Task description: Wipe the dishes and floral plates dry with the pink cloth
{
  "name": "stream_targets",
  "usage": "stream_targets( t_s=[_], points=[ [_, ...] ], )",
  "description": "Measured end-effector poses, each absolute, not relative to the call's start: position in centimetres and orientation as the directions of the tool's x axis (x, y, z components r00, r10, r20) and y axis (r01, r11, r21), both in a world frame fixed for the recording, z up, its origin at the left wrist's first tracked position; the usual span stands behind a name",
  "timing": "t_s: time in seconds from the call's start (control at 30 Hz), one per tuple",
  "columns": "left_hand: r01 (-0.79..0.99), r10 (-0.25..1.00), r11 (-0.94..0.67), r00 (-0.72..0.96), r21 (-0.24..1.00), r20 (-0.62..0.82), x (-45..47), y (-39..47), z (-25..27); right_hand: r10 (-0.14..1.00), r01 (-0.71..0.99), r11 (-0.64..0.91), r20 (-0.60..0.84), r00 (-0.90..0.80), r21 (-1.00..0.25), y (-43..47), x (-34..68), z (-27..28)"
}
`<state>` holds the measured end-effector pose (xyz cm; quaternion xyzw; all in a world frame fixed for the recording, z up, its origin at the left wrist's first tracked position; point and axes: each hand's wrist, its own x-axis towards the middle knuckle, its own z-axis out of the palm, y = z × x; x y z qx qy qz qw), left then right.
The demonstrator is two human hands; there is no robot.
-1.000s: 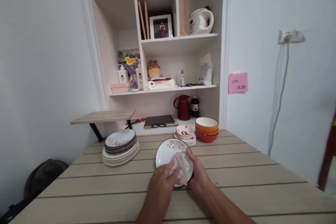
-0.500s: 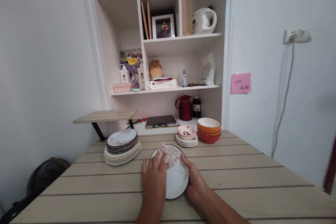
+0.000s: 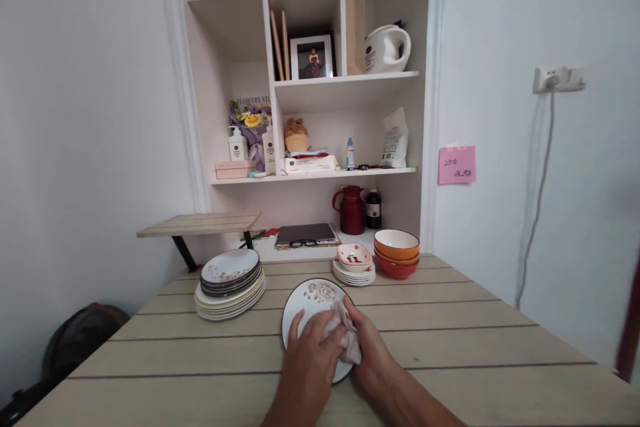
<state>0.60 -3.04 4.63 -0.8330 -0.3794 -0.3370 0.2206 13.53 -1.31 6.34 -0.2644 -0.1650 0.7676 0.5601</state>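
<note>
A white plate (image 3: 300,303) with a dark rim and a brown flower pattern is in front of me, over the near middle of the table. My right hand (image 3: 370,347) grips its right edge, thumb on top. A pale pink cloth (image 3: 346,333) lies bunched on the plate's right side, under the fingers of my left hand (image 3: 313,353), which press it down close to my right thumb. Part of the plate's lower half is hidden by my left hand. To the left stands a stack of plates (image 3: 231,267), dark-rimmed ones above pale-rimmed ones.
Small white dishes (image 3: 354,275) with a pink-patterned bowl (image 3: 355,257) on top stand behind the plate. Beside them are stacked orange and red bowls (image 3: 397,253). A raised wooden shelf (image 3: 200,223) is at the back left. A laptop (image 3: 306,234) and a red jug (image 3: 352,210) sit farther back.
My left hand has slid the cloth from the plate's upper left to its right side, beside my right thumb. My right hand still holds the right edge. The view has tilted slightly.
</note>
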Motion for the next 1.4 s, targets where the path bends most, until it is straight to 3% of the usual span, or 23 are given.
stream_targets(
  t_s=[0.23, 0.33, 0.47, 0.63, 0.77, 0.9, 1.0, 1.2, 1.3, 1.4],
  points=[
    [0.956, 0.595, -0.292, 0.15, 0.038, 0.79, -0.5, -1.9, 4.6, 0.947, -0.815, -0.31, -0.236, -0.218, -0.49, -1.2, 13.5, 6.3],
    [0.945, 0.599, -0.327, 0.186, 0.026, 0.779, -0.6, -1.9, 4.0, 0.944, -0.831, -0.295, -0.277, -0.178, -0.471, -0.8, 14.0, 6.5],
    [0.862, 0.55, -0.507, 0.348, -0.027, 0.759, 0.1, -2.6, 3.4, 0.956, -0.855, -0.253, -0.25, -0.15, -0.453, -0.3, 15.1, 6.9],
    [0.741, 0.45, -0.661, 0.516, -0.116, 0.729, 0.6, -3.4, 3.8, 0.933, -0.799, -0.338, -0.286, -0.217, -0.498, -0.7, 15.0, 6.8],
    [0.776, 0.441, -0.618, 0.472, -0.123, 0.763, 0.4, -3.4, 4.9, 0.945, -0.803, -0.323, -0.22, -0.243, -0.5, -1.6, 13.5, 6.6],
    [0.899, 0.508, -0.437, 0.255, -0.009, 0.823, -0.2, -2.7, 5.4, 0.936, -0.807, -0.352, -0.2, -0.29, -0.474, -2.0, 12.8, 6.7],
    [0.935, 0.563, -0.351, 0.167, 0.051, 0.809, -0.7, -2.2, 5.0, 0.945, -0.819, -0.317, -0.235, -0.228, -0.478, -1.6, 13.4, 6.9],
    [0.848, 0.54, -0.528, 0.368, -0.035, 0.757, 0.1, -2.7, 3.4, 0.964, -0.852, -0.238, -0.223, -0.148, -0.466, -0.4, 15.5, 7.2],
    [0.772, 0.457, -0.623, 0.49, -0.126, 0.742, 0.6, -3.3, 3.8, 0.95, -0.821, -0.297, -0.239, -0.201, -0.488, -0.7, 15.5, 7.4],
    [0.774, 0.421, -0.608, 0.505, -0.178, 0.754, 0.5, -3.5, 4.8, 0.939, -0.792, -0.338, -0.24, -0.246, -0.508, -1.3, 14.5, 7.3]
  ],
)
